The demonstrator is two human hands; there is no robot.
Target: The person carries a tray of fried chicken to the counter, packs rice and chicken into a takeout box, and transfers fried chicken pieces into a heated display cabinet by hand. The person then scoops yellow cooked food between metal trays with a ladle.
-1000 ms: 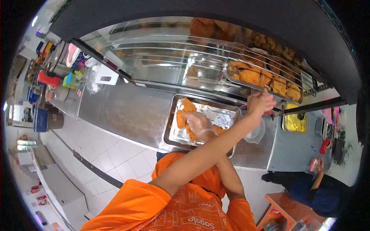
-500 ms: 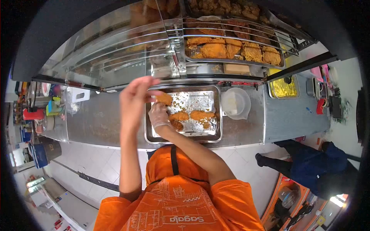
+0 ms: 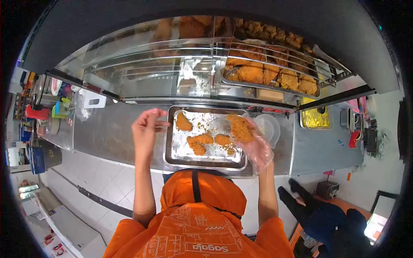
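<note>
The white print on the bright orange shirt reads "Sagala", set beneath line drawings of buildings. The small labels at the far edges are too small to read.

The right hand, in a clear, loose plastic glove, pinches a large, golden-brown, rough-crusted piece of fried food above the right end of a shallow, rectangular, shiny steel tray. The bare left hand has its grip spread, holding nothing, just beside the tray's left edge. In the tray, a curved, orange-brown fried piece lies near the upper left corner, with other smaller fried pieces around the middle and crumbs scattered about them. The tray rests on a grey metal counter; a round, translucent plastic tub stands beside it, partly behind the gloved hand. Beyond is a black-framed glass display case with golden fried pieces in a tray inside.

Half a second ago the gloved hand was down at the steel tray's left end, with the bare hand close above it; now it is over at the right end, raised with the large piece, and the two hands are well apart. The left hand has stayed on the left side.
</note>
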